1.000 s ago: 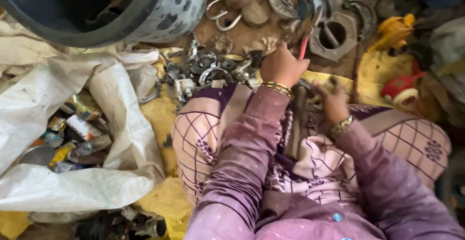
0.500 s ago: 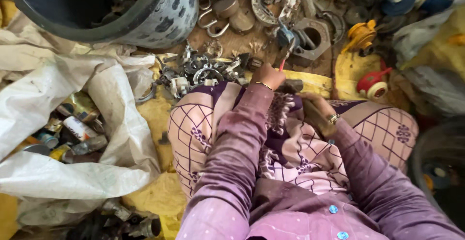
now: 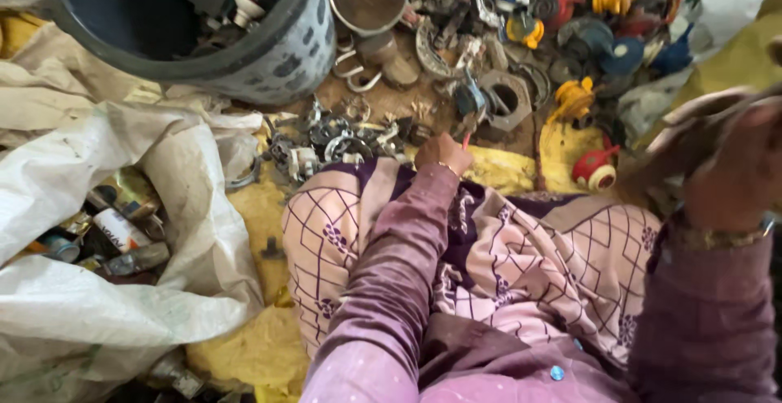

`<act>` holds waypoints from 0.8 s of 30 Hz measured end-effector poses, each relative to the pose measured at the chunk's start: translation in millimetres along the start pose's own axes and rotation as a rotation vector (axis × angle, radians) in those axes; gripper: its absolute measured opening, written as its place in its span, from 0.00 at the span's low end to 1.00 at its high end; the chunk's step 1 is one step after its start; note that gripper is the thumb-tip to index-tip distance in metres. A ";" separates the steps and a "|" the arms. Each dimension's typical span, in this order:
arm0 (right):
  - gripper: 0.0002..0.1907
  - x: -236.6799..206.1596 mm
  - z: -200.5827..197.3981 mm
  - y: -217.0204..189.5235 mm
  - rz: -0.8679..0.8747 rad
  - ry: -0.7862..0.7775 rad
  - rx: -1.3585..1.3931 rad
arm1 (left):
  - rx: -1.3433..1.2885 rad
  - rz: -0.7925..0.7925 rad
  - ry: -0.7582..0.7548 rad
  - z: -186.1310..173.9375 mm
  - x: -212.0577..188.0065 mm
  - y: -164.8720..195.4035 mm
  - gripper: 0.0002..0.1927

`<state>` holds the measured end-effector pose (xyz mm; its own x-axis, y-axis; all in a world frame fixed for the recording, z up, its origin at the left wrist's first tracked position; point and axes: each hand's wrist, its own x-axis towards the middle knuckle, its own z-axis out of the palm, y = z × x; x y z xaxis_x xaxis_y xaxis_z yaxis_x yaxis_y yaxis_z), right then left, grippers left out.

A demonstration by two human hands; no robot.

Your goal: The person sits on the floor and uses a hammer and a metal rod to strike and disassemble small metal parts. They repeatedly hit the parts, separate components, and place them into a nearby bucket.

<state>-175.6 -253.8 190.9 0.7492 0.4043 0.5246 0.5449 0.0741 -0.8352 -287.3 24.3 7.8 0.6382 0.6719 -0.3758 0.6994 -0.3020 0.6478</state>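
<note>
Red and thin, a small rod-like piece (image 3: 466,139) sticks up from the left hand (image 3: 442,155), which is curled closed around it just past the knee, at the near edge of a heap of grey metal clamps and rings (image 3: 326,138) on the floor. The right hand (image 3: 737,171) is raised at the right edge of view, blurred; it seems to grip something pale, but I cannot tell what, nor how tightly.

Risks, as I judge them: the clamps look sharp-edged and tangled, so a finger dragged through them could be cut, and pulling one piece may drag others along. The thin red piece could slip from the fist and vanish among the scrap.

Room is tight. A dark bucket (image 3: 277,53) crowds the far left, a white sack (image 3: 106,305) fills the near left, and a large hex nut (image 3: 507,98) and coloured plastic parts (image 3: 574,98) lie ahead. The only open ground is the brown patch (image 3: 391,102) between bucket and nut.
</note>
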 end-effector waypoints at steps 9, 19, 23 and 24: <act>0.13 -8.9 129.0 150.2 0.446 -0.580 -0.889 | 0.001 0.015 0.076 23.7 15.8 -3.6 0.25; 0.15 -3.9 45.2 122.7 0.841 -0.039 -0.038 | 0.151 0.032 0.146 14.0 19.7 -15.5 0.21; 0.14 1.5 53.2 48.6 0.317 -0.052 0.100 | 0.131 0.049 0.145 -17.6 -9.0 -7.4 0.22; 0.13 4.8 58.4 32.8 0.228 -0.015 0.088 | 0.135 0.069 0.152 -25.6 -15.8 -6.2 0.21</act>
<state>-176.2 -196.2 156.4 0.8429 0.4333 0.3191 0.3271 0.0584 -0.9432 -309.9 32.9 26.7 0.6372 0.7377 -0.2229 0.6990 -0.4314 0.5704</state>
